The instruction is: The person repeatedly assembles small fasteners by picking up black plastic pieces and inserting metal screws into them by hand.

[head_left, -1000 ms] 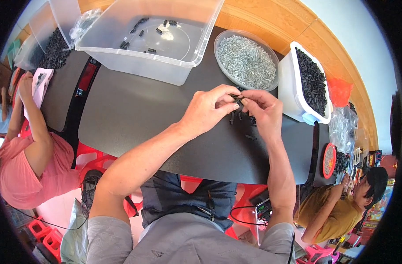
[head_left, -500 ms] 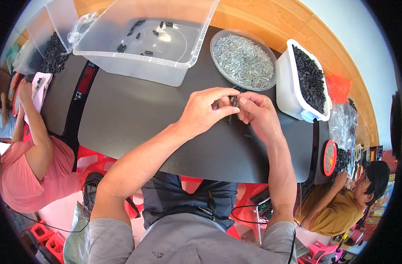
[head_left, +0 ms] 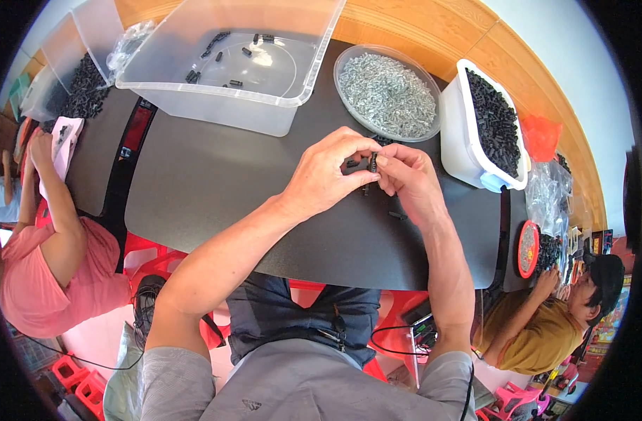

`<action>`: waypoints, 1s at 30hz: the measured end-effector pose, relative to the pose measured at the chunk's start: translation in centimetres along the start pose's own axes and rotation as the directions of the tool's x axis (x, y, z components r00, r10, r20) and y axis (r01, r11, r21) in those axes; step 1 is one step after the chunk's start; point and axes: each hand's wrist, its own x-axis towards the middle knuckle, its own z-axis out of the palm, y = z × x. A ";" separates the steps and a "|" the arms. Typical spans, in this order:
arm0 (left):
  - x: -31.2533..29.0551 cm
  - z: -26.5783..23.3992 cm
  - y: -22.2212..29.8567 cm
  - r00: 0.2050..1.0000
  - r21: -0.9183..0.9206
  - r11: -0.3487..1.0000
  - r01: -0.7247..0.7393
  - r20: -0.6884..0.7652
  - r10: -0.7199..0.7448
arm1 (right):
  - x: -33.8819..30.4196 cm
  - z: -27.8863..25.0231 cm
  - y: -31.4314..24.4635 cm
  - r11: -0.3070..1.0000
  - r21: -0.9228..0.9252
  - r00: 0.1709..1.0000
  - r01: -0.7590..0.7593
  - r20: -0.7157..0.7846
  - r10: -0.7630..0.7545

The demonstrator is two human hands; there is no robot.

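Note:
Over the dark table, my left hand and my right hand meet fingertip to fingertip. Between them they pinch a small black cylindrical plastic piece, held upright. Another short black piece shows in the curl of my left fingers. My right thumb and forefinger press near the top of the pinched piece; whatever else they grip is too small to make out. One loose black piece lies on the table below my right fingers, and more dark bits are partly hidden beneath and behind my hands.
Beyond my hands stands a round clear tub of small silvery pieces. To its right is a white bin full of black pieces. A large clear box at back left holds several black pieces. People work at both sides of the dark table.
The black piece has shifted slightly between my fingertips, and my right thumb has moved up towards its top. My view has moved slightly; the containers stand as before.

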 end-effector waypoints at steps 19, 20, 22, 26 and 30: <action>-0.1 -0.1 -0.2 0.999 -0.012 0.999 0.052 0.006 -0.052 | 0.3 0.0 0.9 0.988 0.146 0.998 -0.052 0.045 0.046; -0.2 -0.1 -0.3 0.997 -0.027 0.997 0.071 -0.002 -0.071 | 0.3 0.0 1.0 0.986 0.161 0.998 -0.051 0.052 0.043; -0.1 0.0 -0.2 0.998 -0.007 0.998 0.058 -0.004 -0.058 | 0.2 -0.2 1.0 0.984 0.172 0.998 -0.045 0.049 0.037; -0.3 0.1 -0.2 1.000 0.012 1.000 0.007 -0.028 -0.007 | 0.3 -0.4 1.4 0.992 0.121 0.998 -0.021 0.057 0.014; -0.5 0.0 -0.3 0.999 0.014 1.000 -0.020 -0.042 0.021 | 0.2 0.4 1.2 0.995 0.098 1.000 0.013 0.018 -0.015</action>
